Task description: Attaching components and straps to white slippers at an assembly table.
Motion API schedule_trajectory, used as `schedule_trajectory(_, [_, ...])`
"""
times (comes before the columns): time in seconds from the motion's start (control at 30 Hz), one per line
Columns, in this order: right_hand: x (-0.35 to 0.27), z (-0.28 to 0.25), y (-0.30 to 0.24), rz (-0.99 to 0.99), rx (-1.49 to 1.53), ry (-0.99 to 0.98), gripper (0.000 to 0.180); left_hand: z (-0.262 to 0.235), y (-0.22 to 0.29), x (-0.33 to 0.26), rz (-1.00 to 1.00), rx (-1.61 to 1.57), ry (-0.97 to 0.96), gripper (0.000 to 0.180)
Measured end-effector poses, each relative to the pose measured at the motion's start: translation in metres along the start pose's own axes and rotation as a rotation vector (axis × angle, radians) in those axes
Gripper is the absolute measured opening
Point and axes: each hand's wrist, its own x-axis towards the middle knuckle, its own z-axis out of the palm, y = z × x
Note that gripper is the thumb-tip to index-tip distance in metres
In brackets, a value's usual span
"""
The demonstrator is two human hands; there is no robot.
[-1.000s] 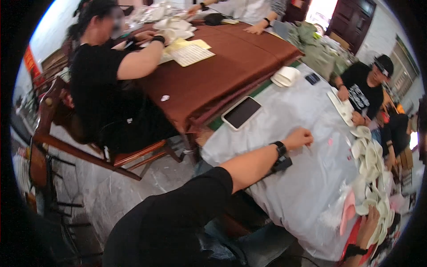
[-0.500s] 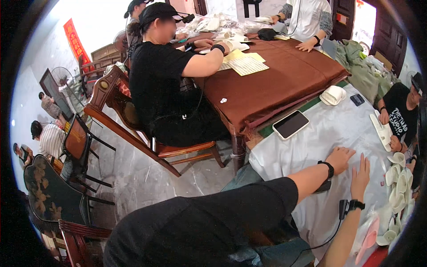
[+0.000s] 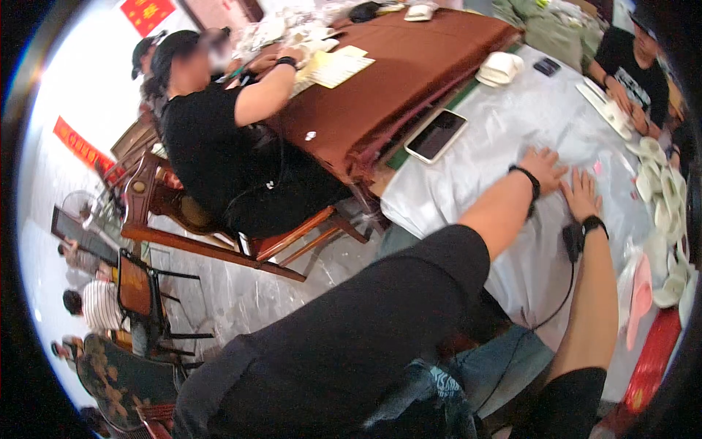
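On the white-sheeted worktop, a white-framed phone lies by the left edge; a cream bundle and small dark device sit near the far left corner; pale slipper-shaped pieces and a pink piece line the right edge.

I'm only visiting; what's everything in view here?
Cloth-covered table: one, brown, upper centre
Sheet-covered table: one, white, centre right
Rectangular phone: one, white-rimmed, on white table
Flat device: one, black, white table's far end
Rounded bundle: one, cream, beside device
Paper sheets: count unclear, yellowish, on brown table
Curved slipper-like pieces: many, cream, right edge
Sole-shaped piece: one, pink, lower right
Wooden chairs: several, brown and black, left
Wall banners: two, red, upper left
Other people: several, varied clothing, left and right
Left grip: one, bare, on white table
Right grip: one, bare, beside left
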Motion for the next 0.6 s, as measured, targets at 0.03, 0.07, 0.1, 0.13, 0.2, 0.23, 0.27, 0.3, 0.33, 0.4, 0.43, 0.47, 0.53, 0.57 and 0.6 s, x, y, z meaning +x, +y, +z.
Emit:
schedule_trajectory(0.03, [-0.001,-0.004,-0.002,0.000,-0.014,-0.025,0.076,-0.003,-0.003,0.001,0.022,0.031,-0.022,0.051])
schedule_trajectory(0.07, [-0.002,-0.007,0.000,0.007,-0.029,-0.050,0.077,-0.004,-0.004,0.003,0.061,0.052,-0.025,0.051])
schedule_trajectory(0.1, [-0.003,-0.014,-0.016,-0.035,0.002,-0.041,0.080,-0.009,-0.020,-0.002,0.064,0.097,-0.014,0.051])
schedule_trajectory(0.13, [-0.001,-0.012,-0.008,-0.005,0.015,-0.085,0.083,-0.012,-0.013,0.000,0.088,0.115,-0.058,0.051])
schedule_trajectory(0.2, [-0.003,-0.014,-0.005,-0.009,0.014,-0.104,0.091,-0.022,-0.011,-0.001,0.107,0.160,-0.124,0.055])
schedule_trajectory(0.23, [-0.004,-0.011,0.006,0.011,0.005,-0.139,0.095,-0.028,0.000,0.001,0.113,0.125,-0.200,0.059])
schedule_trajectory(0.27, [-0.004,-0.010,0.009,0.027,0.005,-0.145,0.095,-0.033,-0.001,0.000,0.132,0.157,-0.233,0.060])
schedule_trajectory(0.3, [-0.004,-0.015,0.005,-0.017,-0.007,-0.151,0.100,-0.039,-0.007,0.000,0.139,0.196,-0.256,0.061])
schedule_trajectory(0.33, [-0.004,-0.019,0.003,-0.060,-0.020,-0.158,0.105,-0.044,-0.010,0.002,0.131,0.262,-0.288,0.061])
schedule_trajectory(0.4, [-0.004,-0.018,0.007,-0.060,-0.019,-0.171,0.108,-0.048,-0.008,0.001,0.128,0.317,-0.314,0.061])
schedule_trajectory(0.43, [-0.004,-0.018,0.010,-0.066,-0.018,-0.183,0.112,-0.049,-0.006,0.002,0.119,0.376,-0.339,0.061])
schedule_trajectory(0.47, [-0.002,-0.019,0.006,-0.065,-0.027,-0.178,0.112,-0.048,-0.009,0.001,0.121,0.414,-0.320,0.061])
schedule_trajectory(0.53, [-0.002,-0.020,0.002,-0.070,-0.022,-0.175,0.111,-0.046,-0.014,-0.001,0.106,0.414,-0.309,0.061])
schedule_trajectory(0.57, [-0.003,-0.020,0.003,-0.066,-0.018,-0.182,0.110,-0.043,-0.013,-0.001,0.099,0.405,-0.303,0.061])
schedule_trajectory(0.6, [-0.004,-0.019,0.003,-0.065,-0.018,-0.183,0.110,-0.041,-0.013,-0.002,0.100,0.405,-0.304,0.061])
